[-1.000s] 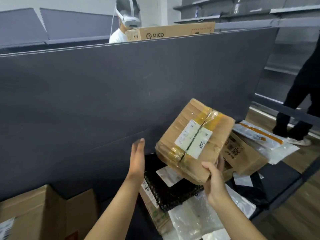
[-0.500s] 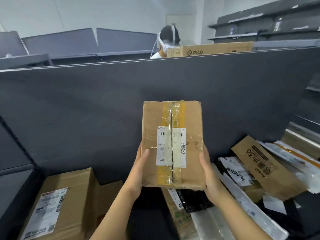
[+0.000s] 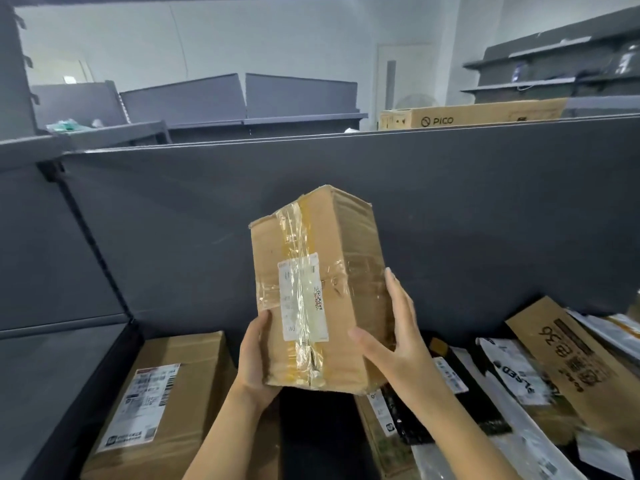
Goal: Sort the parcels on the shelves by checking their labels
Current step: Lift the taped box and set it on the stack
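The taped cardboard parcel [image 3: 332,244] is held upright above the shelf [image 3: 311,441], white label [image 3: 303,299] facing the camera — print too blurred to read. The left hand [image 3: 256,362] grips its lower corner, fingers apparently curled beneath; the right hand [image 3: 398,341] presses straight fingers against its side.

Label [image 3: 303,299] print unreadable — perhaps tape glare, carton [image 3: 194,368] cropped below

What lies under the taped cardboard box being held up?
Below the taped box, gripped by the left hand and steadied by the right hand, are dark shelf and part of a flat brown parcel. The box and right forearm hide the rest.
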